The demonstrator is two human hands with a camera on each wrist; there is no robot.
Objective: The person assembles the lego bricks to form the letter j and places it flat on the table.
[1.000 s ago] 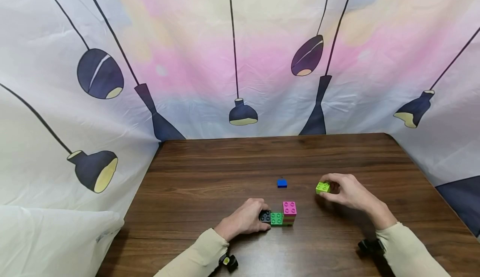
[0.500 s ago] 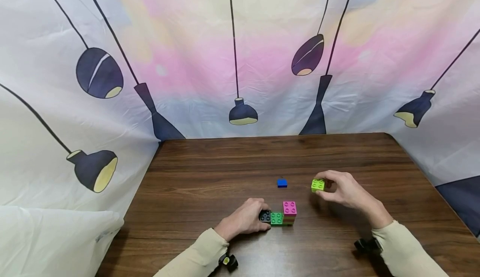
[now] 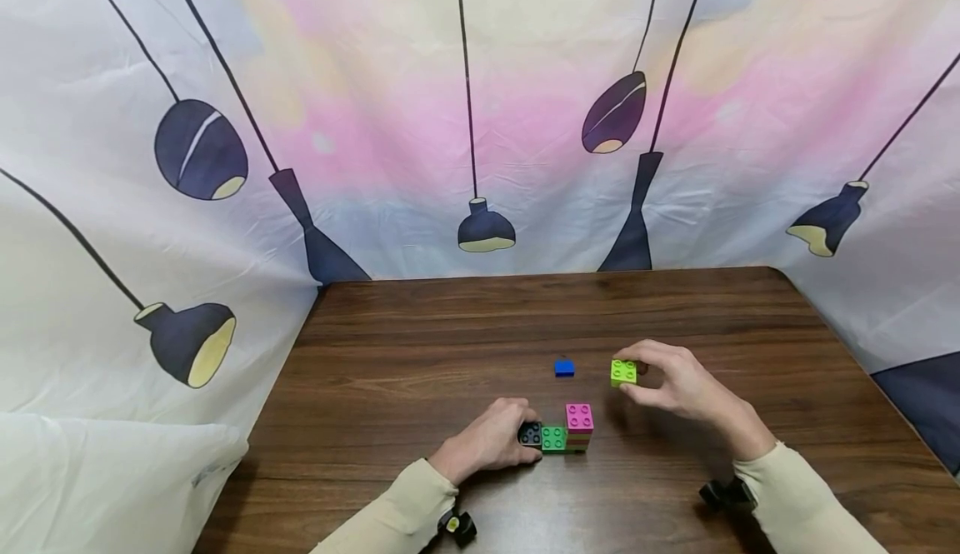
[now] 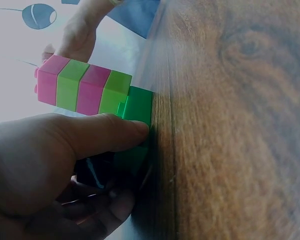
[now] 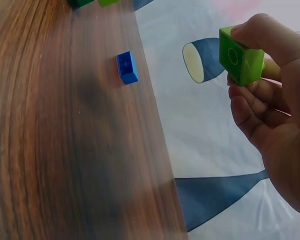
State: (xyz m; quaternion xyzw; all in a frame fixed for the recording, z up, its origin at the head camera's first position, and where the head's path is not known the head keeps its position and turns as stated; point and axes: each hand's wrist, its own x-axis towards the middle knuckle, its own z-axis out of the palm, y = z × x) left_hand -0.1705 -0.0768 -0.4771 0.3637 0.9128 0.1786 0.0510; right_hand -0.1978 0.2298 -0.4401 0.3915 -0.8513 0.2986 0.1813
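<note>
My left hand grips the black toy brick at the left end of a low build on the table. Beside the black one is a green brick, studs up. At the build's right end rises a stack of alternating pink and lime bricks, topped by a pink brick. The left thumb lies along the green brick's side in the left wrist view. Between thumb and fingers, my right hand pinches a lime brick, held up off the table, right of the stack; its hollow underside shows in the right wrist view.
A small blue brick lies on the wooden table behind the build, left of the lime brick. Behind the table hangs a cloth backdrop printed with lamps. Black wrist cameras sit at both cuffs.
My right hand has carried the lime brick leftward, closer to the pink-topped stack and the blue brick. The left hand and the build have stayed in place.
</note>
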